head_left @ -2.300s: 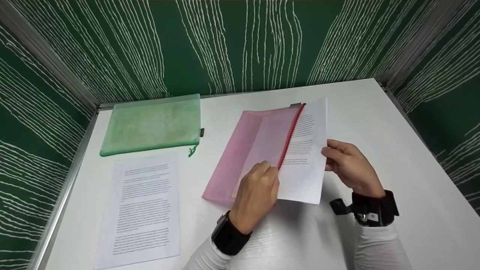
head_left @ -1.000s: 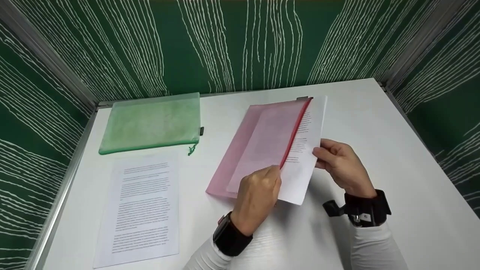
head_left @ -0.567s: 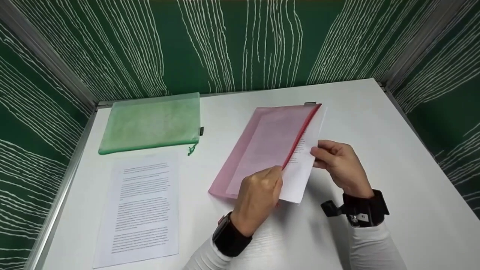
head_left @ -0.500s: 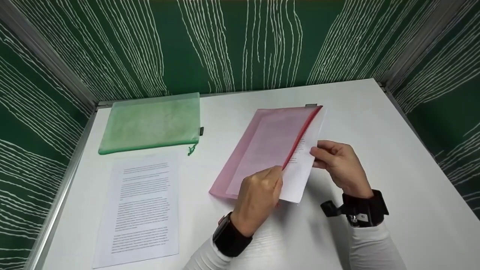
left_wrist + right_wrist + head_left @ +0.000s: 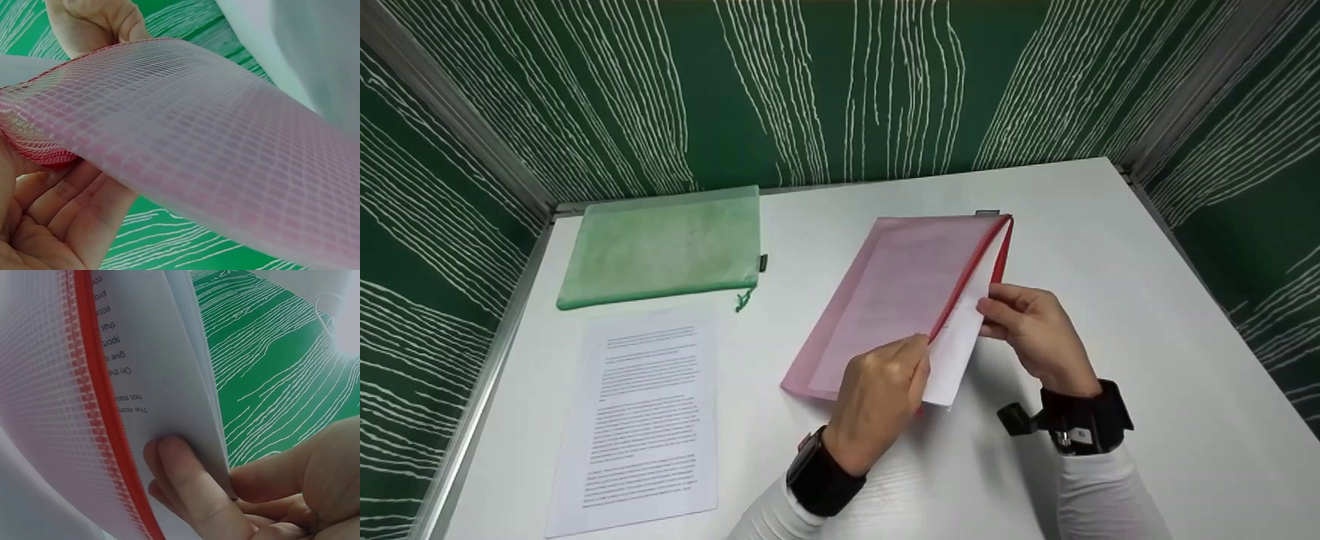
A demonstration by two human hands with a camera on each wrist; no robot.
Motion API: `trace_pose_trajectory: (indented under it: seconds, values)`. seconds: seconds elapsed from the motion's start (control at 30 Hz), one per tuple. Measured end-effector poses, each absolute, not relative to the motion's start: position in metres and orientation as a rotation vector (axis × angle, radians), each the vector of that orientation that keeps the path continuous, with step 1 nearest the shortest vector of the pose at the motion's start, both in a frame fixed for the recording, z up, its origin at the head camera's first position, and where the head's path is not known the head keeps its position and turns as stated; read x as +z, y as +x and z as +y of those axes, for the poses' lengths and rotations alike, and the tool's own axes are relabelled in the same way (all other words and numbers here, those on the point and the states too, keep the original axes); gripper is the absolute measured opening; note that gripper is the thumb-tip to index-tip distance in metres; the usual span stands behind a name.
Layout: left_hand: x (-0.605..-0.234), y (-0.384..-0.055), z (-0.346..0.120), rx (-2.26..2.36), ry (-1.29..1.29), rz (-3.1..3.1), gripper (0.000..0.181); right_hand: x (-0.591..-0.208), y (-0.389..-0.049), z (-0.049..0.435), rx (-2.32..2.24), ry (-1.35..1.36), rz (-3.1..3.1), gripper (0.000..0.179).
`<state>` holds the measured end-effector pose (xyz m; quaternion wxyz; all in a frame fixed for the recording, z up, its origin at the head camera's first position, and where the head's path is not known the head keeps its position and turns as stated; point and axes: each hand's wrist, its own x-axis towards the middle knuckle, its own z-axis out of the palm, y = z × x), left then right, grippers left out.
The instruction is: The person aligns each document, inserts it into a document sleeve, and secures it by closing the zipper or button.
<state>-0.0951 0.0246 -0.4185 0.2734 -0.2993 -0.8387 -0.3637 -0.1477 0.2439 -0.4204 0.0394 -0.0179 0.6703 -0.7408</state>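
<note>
Left hand: From where I stand, the left hand (image 5: 885, 397) is clamped on the front lip of the pink pouch (image 5: 862, 315), fingers curled at the near end of the red zip (image 5: 962, 287). The grip appears to act as an anchor, so the lip does not travel with the paper.

Right hand: The right hand (image 5: 1039, 337) pinches the outer edge of the paper stack (image 5: 956, 360), thumb and fingers on opposite faces. This hold probably keeps the pages aligned.

Pink pouch: Reaches leftward and forward from the left hand, tilted, its zip side raised. The tilt presumably turns the mouth toward the right hand.

Paper stack: Between the two hands, mostly inside the pouch and visible through the mesh; a strip projects toward the right fingers.

Zip: Undone. Its two edges meet ahead of the hands, beside a black tab (image 5: 988, 213); the front edge runs to the left hand, the back edge down to the right fingers. The gap gives the paper clearance.

Printed sheet: The printed sheet (image 5: 645, 420) lies flat, well left of the left hand, likely to leave working room.

Green pouch: The green pouch (image 5: 667, 247) lies flat, forward and left of the left hand, just beyond the sheet.
</note>
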Motion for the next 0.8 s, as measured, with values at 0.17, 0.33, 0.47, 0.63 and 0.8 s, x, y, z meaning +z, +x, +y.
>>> trace_pose_trajectory:
  seconds: [0.17,0.33,0.47,0.63,0.8]
  values:
    - [-0.419,-0.095,0.025,-0.991,-0.81,-2.244,0.028,-0.421,-0.148,0.241,-2.24,-0.019,2.092,0.035]
    - [-0.419,-0.095,0.025,-0.986,-0.819,-2.238,0.027,-0.422,-0.148,0.237,-2.228,0.014,2.105,0.031]
    - [-0.418,-0.094,0.025,-0.986,-0.827,-2.235,0.03,-0.424,-0.149,0.234,-2.225,0.026,2.114,0.025]
    - [-0.418,-0.094,0.025,-0.983,-0.834,-2.234,0.031,-0.426,-0.15,0.23,-2.223,0.037,2.142,0.013]
    - [-0.417,-0.093,0.026,-0.965,-0.834,-2.24,0.026,-0.428,-0.151,0.227,-2.228,0.041,2.152,0.007]
